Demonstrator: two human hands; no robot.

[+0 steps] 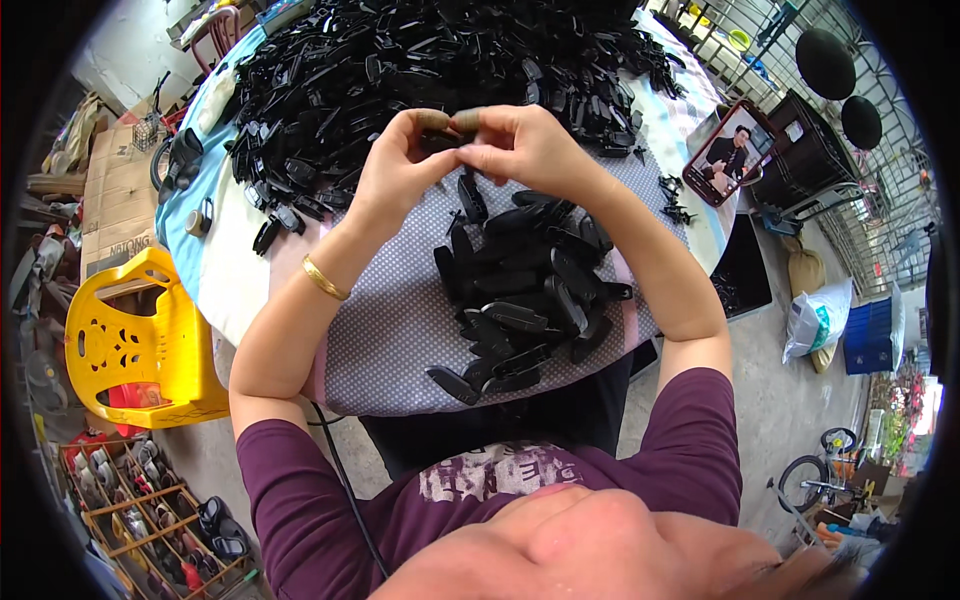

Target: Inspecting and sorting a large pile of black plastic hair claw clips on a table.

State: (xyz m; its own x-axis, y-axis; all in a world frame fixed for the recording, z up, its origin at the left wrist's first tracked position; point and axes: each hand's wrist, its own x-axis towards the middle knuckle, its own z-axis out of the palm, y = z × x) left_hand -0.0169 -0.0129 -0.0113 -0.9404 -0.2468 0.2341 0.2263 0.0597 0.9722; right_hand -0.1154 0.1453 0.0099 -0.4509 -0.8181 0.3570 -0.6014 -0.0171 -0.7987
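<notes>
My left hand (398, 165) and my right hand (530, 150) meet fingertip to fingertip above the round table (375, 340). Both are closed in a pinch on a small black plastic piece (438, 140), mostly hidden by the fingers. Brownish coverings wrap some of the fingertips. Just below the hands one long black plastic piece (471, 198) lies on the dotted cloth. Closer to my body is a loose heap of oblong black plastic pieces (515, 316). Beyond the hands spreads a much larger pile of black plastic parts (330, 100).
A phone (730, 152) stands propped at the table's right side, near a few small black parts (676, 200). On the left are a yellow chair (120, 340), a shoe rack (140, 510) and cardboard (120, 200). A white sack (818, 318) rests on the floor at right.
</notes>
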